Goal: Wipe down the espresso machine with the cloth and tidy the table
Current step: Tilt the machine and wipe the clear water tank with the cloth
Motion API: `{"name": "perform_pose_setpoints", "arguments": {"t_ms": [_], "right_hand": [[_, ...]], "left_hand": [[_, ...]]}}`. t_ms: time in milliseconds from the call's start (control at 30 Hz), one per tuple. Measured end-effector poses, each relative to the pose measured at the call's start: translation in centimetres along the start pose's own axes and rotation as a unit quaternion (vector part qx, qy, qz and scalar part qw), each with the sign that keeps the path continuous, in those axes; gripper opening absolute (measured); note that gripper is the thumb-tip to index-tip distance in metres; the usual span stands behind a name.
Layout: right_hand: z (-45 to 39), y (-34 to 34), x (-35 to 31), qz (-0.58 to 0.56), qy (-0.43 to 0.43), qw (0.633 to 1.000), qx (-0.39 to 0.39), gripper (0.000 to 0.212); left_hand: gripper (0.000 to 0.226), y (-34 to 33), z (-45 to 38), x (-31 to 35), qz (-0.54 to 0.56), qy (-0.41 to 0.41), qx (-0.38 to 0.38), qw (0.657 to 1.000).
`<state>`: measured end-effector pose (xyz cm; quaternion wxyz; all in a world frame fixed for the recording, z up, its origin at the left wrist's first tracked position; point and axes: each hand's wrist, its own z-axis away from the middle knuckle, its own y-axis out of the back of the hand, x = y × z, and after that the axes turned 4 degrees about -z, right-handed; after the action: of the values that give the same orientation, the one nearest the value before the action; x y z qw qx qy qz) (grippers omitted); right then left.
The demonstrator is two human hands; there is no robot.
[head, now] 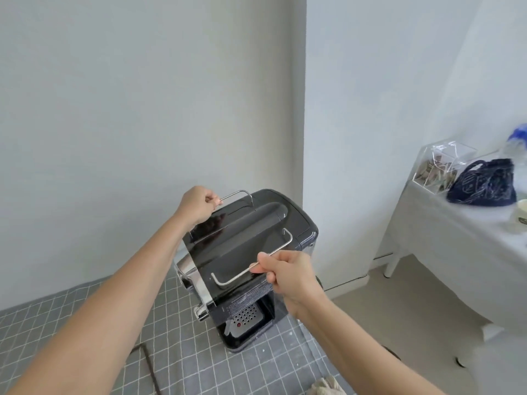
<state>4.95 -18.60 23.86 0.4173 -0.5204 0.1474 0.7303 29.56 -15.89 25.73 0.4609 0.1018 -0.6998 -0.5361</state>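
Head view looks down on a grey checked tablecloth (85, 323) where the black espresso machine (251, 252) stands near the wall corner. On the left side, the left hand (196, 205) is curled closed, and its fingers pinch the end of the far metal rail (236, 194) at the machine's top. A dark transparent panel (228, 246) sits between the two rails, tilted up over the machine top. More to the right, the right hand (288, 273) is also closed, with thumb and fingers pressed on the near metal rail (256, 262). Under the hands, the drip tray (245, 319) with holes is visible. A pale cloth (328, 387) lies at the bottom edge, touching no hand. Far right, a white side table (456, 223) carries a clear box (439, 169) and a dark blue bag (484, 182).
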Motion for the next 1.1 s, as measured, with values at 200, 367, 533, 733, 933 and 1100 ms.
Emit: {"name": "perform_pose_setpoints", "arguments": {"t_ms": [200, 367, 533, 733, 933, 1100], "right_hand": [[0.4, -1.5, 2.1, -0.018, -0.012, 1.000, 0.014, 0.038], [1.1, -1.0, 2.1, 0.017, 0.022, 0.999, -0.019, 0.021], [3.1, 2.6, 7.0, 0.163, 0.059, 0.982, -0.072, 0.018], [4.4, 11.8, 21.9, 0.588, -0.056, 0.807, -0.011, 0.088], [3.6, 14.3, 27.6, 0.564, 0.064, 0.822, -0.044, 0.060], [4.0, 13.6, 25.1, 0.179, 0.097, 0.972, 0.114, 0.024]], "left_hand": [[0.016, -0.8, -0.3, -1.3, -0.029, -0.046, 0.013, 0.998], [0.018, -1.1, 0.1, -1.6, -0.045, -0.068, 0.027, 0.996], [0.029, -1.9, 2.8, 0.2, -0.098, -0.095, 0.076, 0.988], [0.050, -4.6, 10.8, 5.2, -0.087, -0.284, -0.076, 0.952], [0.049, -5.9, 11.1, 4.9, -0.212, -0.300, -0.133, 0.920], [0.047, -6.2, 11.0, 5.2, -0.210, -0.294, -0.149, 0.921]]}}
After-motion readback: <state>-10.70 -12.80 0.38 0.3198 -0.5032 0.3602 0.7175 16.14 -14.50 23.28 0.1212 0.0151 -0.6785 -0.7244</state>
